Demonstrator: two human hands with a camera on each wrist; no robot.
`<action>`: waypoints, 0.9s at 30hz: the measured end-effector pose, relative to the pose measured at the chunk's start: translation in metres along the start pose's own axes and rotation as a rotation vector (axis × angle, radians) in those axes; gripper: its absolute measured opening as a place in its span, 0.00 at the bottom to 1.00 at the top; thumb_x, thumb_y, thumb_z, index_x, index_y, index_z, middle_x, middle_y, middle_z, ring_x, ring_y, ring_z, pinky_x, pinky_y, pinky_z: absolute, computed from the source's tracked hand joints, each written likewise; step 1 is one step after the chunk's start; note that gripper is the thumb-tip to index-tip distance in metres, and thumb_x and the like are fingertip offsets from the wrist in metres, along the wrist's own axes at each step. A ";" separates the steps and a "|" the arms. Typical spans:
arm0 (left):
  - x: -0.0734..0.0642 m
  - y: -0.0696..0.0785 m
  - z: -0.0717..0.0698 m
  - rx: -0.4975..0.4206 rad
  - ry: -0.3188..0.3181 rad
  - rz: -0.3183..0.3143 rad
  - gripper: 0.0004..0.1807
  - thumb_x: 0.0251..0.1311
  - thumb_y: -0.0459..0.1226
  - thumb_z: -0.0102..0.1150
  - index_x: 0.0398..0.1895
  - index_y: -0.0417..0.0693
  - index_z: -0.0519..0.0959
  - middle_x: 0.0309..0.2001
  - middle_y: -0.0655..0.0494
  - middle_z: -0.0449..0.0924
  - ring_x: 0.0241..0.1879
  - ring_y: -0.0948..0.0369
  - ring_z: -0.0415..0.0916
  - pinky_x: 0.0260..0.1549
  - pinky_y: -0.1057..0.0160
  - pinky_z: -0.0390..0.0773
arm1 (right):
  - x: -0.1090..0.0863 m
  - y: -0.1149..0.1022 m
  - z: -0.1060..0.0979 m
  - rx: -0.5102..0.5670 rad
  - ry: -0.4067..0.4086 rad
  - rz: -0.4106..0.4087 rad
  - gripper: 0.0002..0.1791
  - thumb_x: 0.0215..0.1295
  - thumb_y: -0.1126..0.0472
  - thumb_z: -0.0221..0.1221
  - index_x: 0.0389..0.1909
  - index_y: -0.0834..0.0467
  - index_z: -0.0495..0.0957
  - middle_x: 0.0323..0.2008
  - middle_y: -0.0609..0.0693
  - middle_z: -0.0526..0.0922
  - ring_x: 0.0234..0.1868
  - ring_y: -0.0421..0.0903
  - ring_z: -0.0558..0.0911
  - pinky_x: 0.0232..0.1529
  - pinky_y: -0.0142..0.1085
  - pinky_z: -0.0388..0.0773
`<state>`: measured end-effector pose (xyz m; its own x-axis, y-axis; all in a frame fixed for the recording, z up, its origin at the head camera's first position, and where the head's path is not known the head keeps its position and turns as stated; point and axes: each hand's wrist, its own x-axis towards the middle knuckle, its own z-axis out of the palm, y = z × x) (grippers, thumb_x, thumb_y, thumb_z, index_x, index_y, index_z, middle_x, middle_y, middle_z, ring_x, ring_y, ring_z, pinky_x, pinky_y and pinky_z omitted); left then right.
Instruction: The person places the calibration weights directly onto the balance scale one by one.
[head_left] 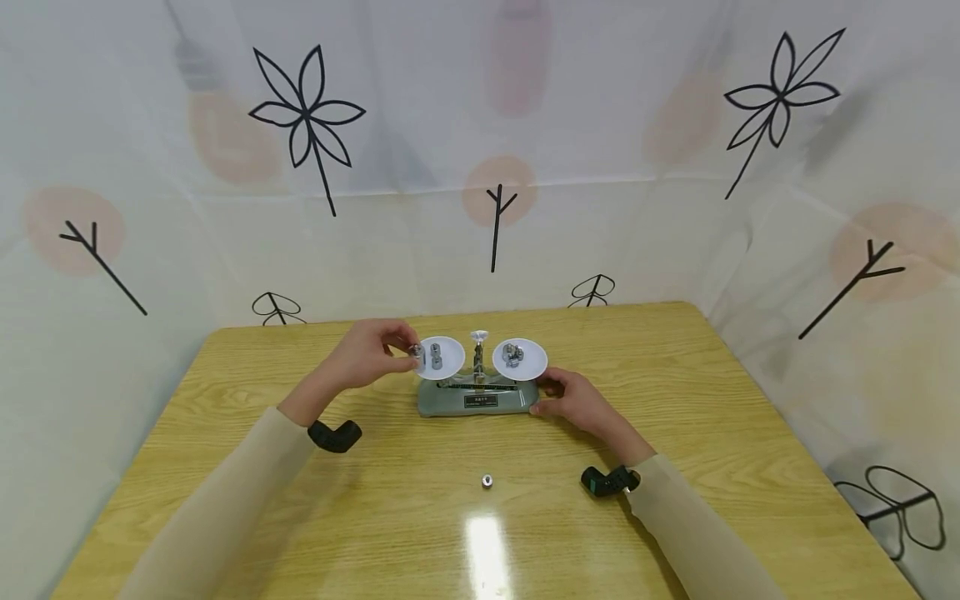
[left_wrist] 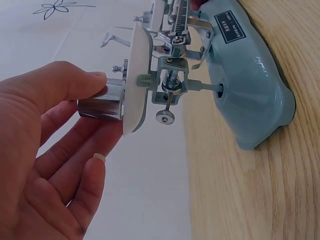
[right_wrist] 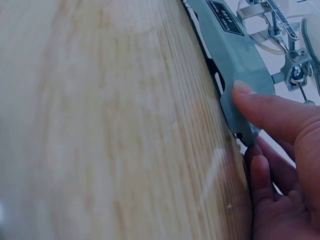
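Note:
A pan balance scale with a grey-green base (head_left: pixel 450 405) stands toward the back of the table. At its left pan (head_left: pixel 453 357), my left hand (head_left: pixel 367 354) grips a shiny cylindrical metal weight (left_wrist: pixel 101 104) between thumb and fingers, right against the pan's surface. Other metal weights (head_left: pixel 437 357) stand on that same pan. Several small metal weights (head_left: pixel 513 355) are grouped on the right pan (head_left: pixel 536 363). My right hand (head_left: pixel 576 402) holds the right end of the base, thumb on its front (right_wrist: pixel 243 107) and fingers curled at the end and behind.
One small metal weight (head_left: pixel 487 482) sits by itself on the wooden table (head_left: pixel 405 508), in front of the scale. A white patterned cloth (head_left: pixel 420 242) hangs behind the table and along both sides. Each wrist carries a black strap-on camera mount (head_left: pixel 335 437).

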<state>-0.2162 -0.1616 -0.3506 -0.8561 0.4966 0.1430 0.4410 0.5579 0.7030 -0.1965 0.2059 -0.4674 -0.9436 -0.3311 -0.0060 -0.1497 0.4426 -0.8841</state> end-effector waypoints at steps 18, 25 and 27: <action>0.016 0.003 0.002 0.030 -0.095 0.001 0.10 0.56 0.37 0.72 0.40 0.47 0.83 0.37 0.59 0.85 0.40 0.61 0.82 0.37 0.58 0.78 | 0.001 -0.001 -0.001 -0.002 -0.001 0.005 0.33 0.55 0.62 0.74 0.61 0.64 0.75 0.57 0.58 0.79 0.56 0.54 0.77 0.60 0.50 0.72; 0.017 0.003 0.003 0.033 -0.096 0.012 0.09 0.58 0.36 0.71 0.40 0.47 0.83 0.39 0.58 0.84 0.40 0.60 0.81 0.36 0.57 0.77 | 0.001 0.001 -0.001 -0.003 -0.003 0.001 0.32 0.55 0.63 0.74 0.61 0.64 0.75 0.57 0.58 0.79 0.57 0.54 0.77 0.60 0.50 0.72; 0.017 0.003 0.003 0.029 -0.093 0.014 0.08 0.58 0.36 0.71 0.40 0.47 0.84 0.39 0.58 0.84 0.41 0.60 0.81 0.36 0.58 0.78 | 0.002 0.002 -0.001 -0.001 -0.003 -0.001 0.33 0.55 0.63 0.73 0.62 0.64 0.75 0.58 0.59 0.78 0.58 0.55 0.76 0.61 0.51 0.71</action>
<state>-0.2283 -0.1500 -0.3482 -0.8220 0.5629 0.0864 0.4611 0.5688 0.6811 -0.1985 0.2065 -0.4686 -0.9427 -0.3335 -0.0067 -0.1505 0.4431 -0.8837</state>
